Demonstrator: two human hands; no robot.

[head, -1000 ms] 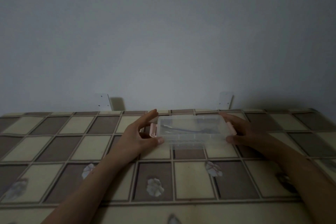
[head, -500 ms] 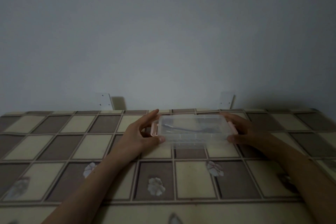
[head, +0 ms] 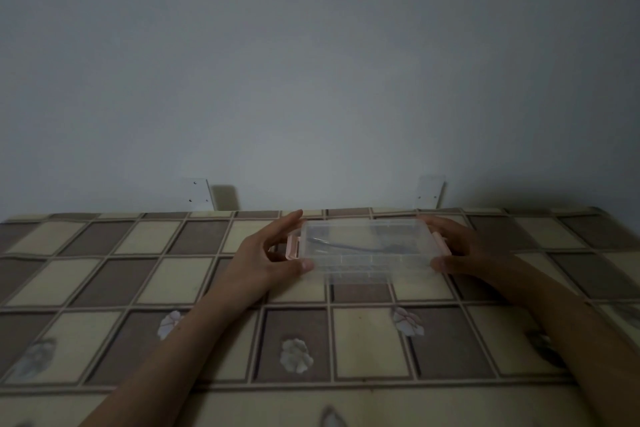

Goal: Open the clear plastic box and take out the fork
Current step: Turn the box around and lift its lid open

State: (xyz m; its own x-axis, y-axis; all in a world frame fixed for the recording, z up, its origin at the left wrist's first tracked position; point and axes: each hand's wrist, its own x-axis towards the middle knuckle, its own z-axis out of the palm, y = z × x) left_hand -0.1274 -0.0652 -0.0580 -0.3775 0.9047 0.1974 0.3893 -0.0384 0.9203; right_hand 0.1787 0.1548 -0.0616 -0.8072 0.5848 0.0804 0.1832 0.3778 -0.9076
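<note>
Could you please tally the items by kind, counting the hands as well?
Clear plastic box: 1
Fork inside the box: 1
Pink latches: 2
Hands, left hand and right hand: 2
Wall brackets: 2
Total: 8

I see 2 bare forearms coming in from the bottom edge, with no sleeves, watch, rings or bands on either. My left hand [head: 263,258] and right hand [head: 474,250] are ungloved, fingers slim, thumbnails short and plain. The dim light hides any finer marks.
</note>
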